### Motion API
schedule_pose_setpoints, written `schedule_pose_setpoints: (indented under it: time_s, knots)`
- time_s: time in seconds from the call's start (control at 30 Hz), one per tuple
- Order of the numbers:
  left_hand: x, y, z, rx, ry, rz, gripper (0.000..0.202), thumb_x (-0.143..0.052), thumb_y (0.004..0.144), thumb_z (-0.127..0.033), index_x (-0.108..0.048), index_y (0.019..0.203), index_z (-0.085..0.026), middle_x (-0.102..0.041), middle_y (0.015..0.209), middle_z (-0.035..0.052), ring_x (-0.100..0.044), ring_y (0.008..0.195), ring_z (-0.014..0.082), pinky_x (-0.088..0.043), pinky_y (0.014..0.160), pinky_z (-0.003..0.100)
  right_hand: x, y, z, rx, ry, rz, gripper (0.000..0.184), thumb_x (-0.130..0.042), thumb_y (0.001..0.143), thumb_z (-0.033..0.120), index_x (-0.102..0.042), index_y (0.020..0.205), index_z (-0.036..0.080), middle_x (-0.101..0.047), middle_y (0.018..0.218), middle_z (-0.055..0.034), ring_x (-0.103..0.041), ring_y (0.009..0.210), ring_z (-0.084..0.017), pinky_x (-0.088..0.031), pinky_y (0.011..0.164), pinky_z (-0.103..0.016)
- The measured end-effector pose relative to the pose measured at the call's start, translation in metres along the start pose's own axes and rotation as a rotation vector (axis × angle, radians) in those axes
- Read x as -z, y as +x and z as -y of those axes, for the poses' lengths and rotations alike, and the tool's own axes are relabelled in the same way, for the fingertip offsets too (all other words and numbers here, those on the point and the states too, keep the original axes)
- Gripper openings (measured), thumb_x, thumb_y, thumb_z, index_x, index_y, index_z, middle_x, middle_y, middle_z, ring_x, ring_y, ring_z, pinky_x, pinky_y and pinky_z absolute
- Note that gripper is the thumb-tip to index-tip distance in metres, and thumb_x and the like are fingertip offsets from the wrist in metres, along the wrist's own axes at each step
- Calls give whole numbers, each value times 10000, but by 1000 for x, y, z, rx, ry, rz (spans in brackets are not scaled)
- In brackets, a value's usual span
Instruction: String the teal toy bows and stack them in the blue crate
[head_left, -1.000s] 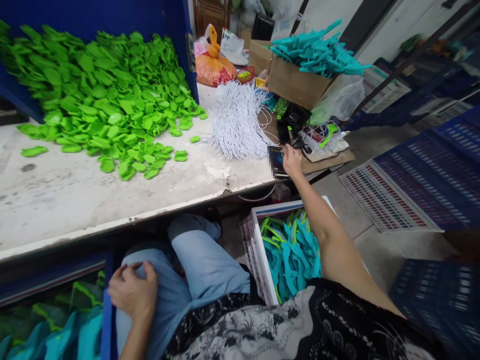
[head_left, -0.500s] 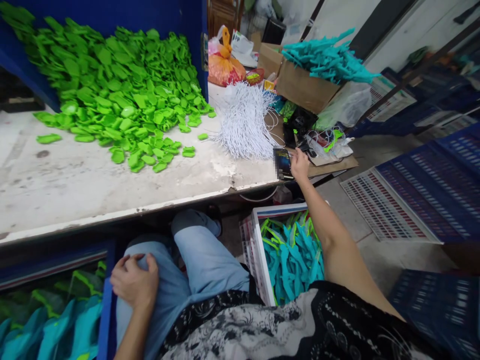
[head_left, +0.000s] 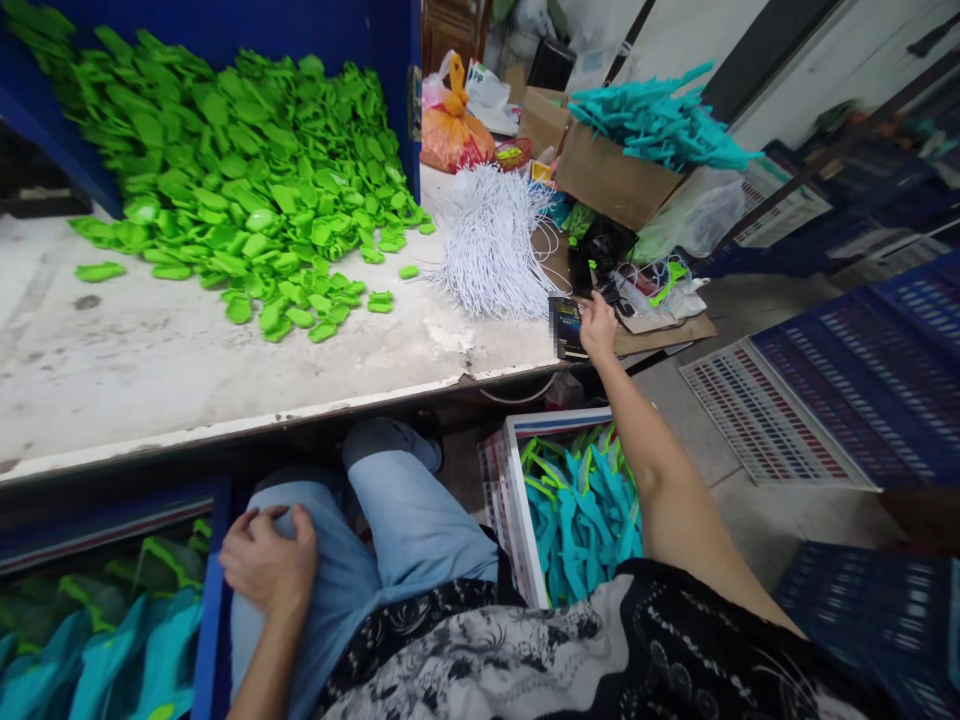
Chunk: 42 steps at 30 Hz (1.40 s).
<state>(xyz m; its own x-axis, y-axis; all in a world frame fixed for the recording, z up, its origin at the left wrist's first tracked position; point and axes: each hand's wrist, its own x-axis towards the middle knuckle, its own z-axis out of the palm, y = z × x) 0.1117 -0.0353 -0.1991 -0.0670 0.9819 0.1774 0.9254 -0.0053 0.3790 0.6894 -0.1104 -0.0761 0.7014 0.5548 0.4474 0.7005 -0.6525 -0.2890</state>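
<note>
My right hand (head_left: 598, 327) reaches out to the table's right end and rests on a dark phone (head_left: 568, 327) that lies there; its fingers are curled over the phone's edge. My left hand (head_left: 268, 566) lies on my left knee with the fingers bent loosely on the light blue trouser leg, holding nothing. A heap of bright green plastic pieces (head_left: 225, 180) covers the back left of the white table (head_left: 187, 370). A bundle of white cords (head_left: 491, 245) lies just left of the phone.
A cardboard box (head_left: 611, 180) piled with teal plastic parts stands behind the phone, beside an orange bag (head_left: 454, 135). A white crate (head_left: 577, 510) of teal and green pieces sits on the floor under my right arm. Blue crates (head_left: 862, 340) line the right.
The view shifted slightly, so the table sits further right in frame. My right hand stays at the phone, its fingers closing over it a little more. The left hand has not moved.
</note>
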Motion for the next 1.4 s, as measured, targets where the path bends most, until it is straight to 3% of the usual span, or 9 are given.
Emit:
schedule_pose_setpoints:
  time_s: [0.9,1.4]
  knots:
    - [1,0,-1,7,-8,10,417,-458,833,-462,-626,1029,-135,-513,1246,164,-476,1105,336,-382,806,418,1,-8,-3,-11,-9,-5,443,-342,888,207,-491,1296,121,-616,1181,-158,-498,1171,-266,-364,1012,-454]
    - [1,-1,-2,2,-14,9,390,-463,834,-438,-628,1011,-133,-506,1244,173,-461,1118,338,-378,813,426,8,-22,-3,-15,47,-11,431,-334,900,245,-506,1284,150,-656,1153,-123,-494,1177,-261,-340,1029,-470]
